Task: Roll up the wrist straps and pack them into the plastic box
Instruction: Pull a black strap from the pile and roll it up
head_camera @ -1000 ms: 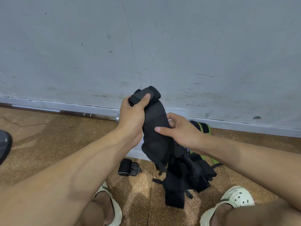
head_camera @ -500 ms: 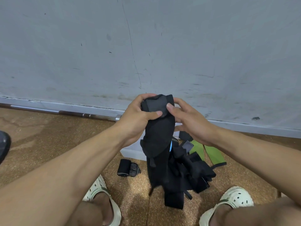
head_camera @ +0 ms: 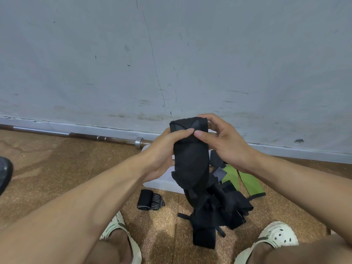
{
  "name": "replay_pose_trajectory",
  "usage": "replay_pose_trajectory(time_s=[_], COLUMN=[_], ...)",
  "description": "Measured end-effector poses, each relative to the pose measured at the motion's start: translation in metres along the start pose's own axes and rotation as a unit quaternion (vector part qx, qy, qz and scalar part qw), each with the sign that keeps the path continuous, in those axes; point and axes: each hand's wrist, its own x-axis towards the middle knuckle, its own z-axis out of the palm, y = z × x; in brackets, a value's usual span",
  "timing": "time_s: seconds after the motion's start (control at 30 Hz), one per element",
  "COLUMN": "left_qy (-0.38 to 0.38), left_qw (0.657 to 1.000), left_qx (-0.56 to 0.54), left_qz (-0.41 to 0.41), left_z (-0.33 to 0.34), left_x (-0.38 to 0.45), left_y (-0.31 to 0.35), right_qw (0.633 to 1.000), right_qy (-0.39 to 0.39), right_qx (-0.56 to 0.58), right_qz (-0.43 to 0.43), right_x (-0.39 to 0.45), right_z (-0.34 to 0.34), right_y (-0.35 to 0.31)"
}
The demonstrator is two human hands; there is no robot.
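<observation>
A long black wrist strap (head_camera: 190, 159) hangs upright in front of me, its top end folded over. My left hand (head_camera: 163, 151) grips that folded top from the left, thumb across its front. My right hand (head_camera: 222, 140) pinches the same top from the right, fingers curled over the edge. The strap's tail reaches down into a heap of black straps (head_camera: 221, 206) on the floor. Behind the strap stands the white plastic box (head_camera: 162, 182), mostly hidden. A rolled black strap with white stripes (head_camera: 150, 202) lies on the floor left of the heap.
Green straps (head_camera: 245, 180) lie to the right of the box. A steel barbell (head_camera: 76, 134) runs along the foot of the grey wall. My feet in pale clogs (head_camera: 278, 237) frame the heap on the cork floor. A dark object (head_camera: 4, 172) sits at the left edge.
My right hand has risen from the strap's middle to its top, meeting the left hand. The strap's upper end has been folded over and now hangs straighter.
</observation>
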Motion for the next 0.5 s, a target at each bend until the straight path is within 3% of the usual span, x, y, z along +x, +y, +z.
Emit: replay_pose_trajectory(time_s=[0.17,0.3,0.5], left_qy=[-0.043,-0.003,0.096], left_qw=[0.996,0.993,0.975], left_qx=[-0.061,-0.108,-0.201], left_qz=[-0.037,-0.051,-0.023], left_z=[-0.002,-0.002,-0.005], left_x=[0.004,0.009,0.015], left_y=[-0.002,-0.004,0.001], right_qw=[0.998,0.993,0.991], right_qy=[-0.006,-0.002,0.080], right_qx=[-0.046,-0.107,-0.079], right_qz=[-0.038,-0.042,0.070], right_x=[0.001,-0.002,-0.003], right_z=[-0.005,-0.004,0.000], right_y=[0.004,0.002,0.009])
